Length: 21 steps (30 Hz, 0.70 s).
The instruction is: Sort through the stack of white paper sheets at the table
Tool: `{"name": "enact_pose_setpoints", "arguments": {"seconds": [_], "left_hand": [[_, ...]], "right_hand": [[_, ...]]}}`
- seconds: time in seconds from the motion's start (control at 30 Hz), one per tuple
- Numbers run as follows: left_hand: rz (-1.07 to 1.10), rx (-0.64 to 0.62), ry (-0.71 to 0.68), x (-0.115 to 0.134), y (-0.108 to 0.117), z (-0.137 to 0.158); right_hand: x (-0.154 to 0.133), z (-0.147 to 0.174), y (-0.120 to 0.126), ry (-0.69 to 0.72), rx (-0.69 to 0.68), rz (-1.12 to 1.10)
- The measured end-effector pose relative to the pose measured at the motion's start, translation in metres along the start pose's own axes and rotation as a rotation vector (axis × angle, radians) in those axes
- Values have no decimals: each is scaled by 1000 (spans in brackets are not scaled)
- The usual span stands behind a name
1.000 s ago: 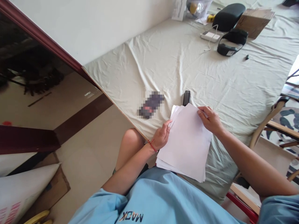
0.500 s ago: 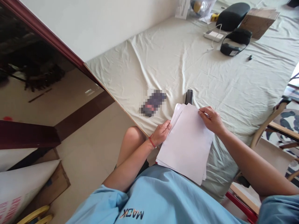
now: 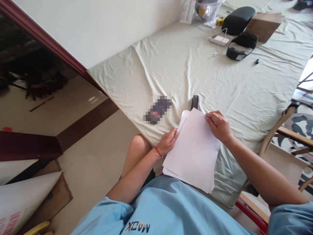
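Observation:
A loose stack of white paper sheets [image 3: 193,150] lies at the table's near edge against my body, its sheets slightly fanned. My left hand [image 3: 169,141] is closed on the stack's left edge, thumb on top. At the upper right corner, my right hand [image 3: 217,124] pinches the paper between thumb and bent fingers. Just beyond the top of the stack is a slim black object [image 3: 195,102] that looks like a stapler, its near end hidden by the sheets. To the left of it lies a dark, pixelated item [image 3: 158,110] whose kind I cannot make out.
A pale green cloth [image 3: 166,65] covers the table. Toward the back are a black headset [image 3: 241,49], a white device with a cable [image 3: 219,40], a black case [image 3: 238,20], a cardboard box [image 3: 264,26] and a clear tub [image 3: 207,11]. A chair [image 3: 276,127] stands at right.
The view has shifted slightly, moving the table things a little left. The top sheet sits slightly differently over those below, and both hands keep their hold on the paper.

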<state>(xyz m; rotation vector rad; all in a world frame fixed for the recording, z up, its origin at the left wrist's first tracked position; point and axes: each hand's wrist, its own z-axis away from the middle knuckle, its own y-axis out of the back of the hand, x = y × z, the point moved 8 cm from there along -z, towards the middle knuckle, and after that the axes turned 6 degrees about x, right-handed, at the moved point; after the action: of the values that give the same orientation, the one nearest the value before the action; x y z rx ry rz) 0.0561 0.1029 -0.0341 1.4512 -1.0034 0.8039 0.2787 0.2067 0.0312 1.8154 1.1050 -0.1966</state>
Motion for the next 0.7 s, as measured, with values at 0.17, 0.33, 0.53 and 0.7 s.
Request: {"name": "enact_pose_setpoints", "arguments": {"seconds": [0.17, 0.33, 0.53, 0.7], "left_hand": [[-21, -7, 10, -1, -1, 1], [-21, 24, 35, -3, 2, 1], [14, 42, 47, -1, 5, 2], [50, 22, 45, 1, 4, 4]], "right_hand": [[-2, 0, 1, -15, 4, -6], [-4, 0, 5, -40, 18, -21], [-24, -5, 12, 95, 79, -34], [-29, -3, 10, 107, 64, 47]]}}
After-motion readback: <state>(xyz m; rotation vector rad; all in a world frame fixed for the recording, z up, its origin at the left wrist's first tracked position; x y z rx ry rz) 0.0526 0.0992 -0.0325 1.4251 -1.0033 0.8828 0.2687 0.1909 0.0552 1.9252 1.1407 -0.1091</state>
